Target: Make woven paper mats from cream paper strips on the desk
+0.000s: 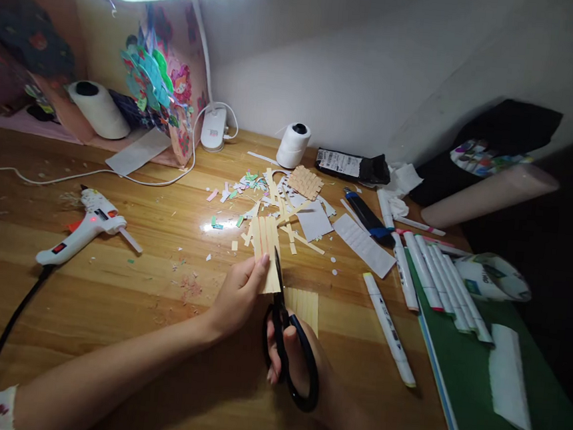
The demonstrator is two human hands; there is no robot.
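Observation:
My left hand [240, 290] pinches a pale yellow striped piece of card [264, 243] between thumb and fingers, holding it up off the table. Black-handled scissors [280, 328] are in my right hand [298, 360], its thumb and fingers through the loops. The scissor blades point away from me and lie along the card's right edge. Beneath, partly covered by the scissors and right hand, a second striped yellow piece [306, 307] rests on the wood. Cut yellow strips [280, 201] and paper scraps lie just beyond the card, near a brick-patterned piece [305, 182].
A glue gun [88, 224] with a black cord lies at left. Behind stand a thread spool [293, 145] and a white power strip [214, 128]. To the right are a blue-black utility knife [367, 215], a loose marker [389, 331], several markers [441, 279] and a green board [519, 362].

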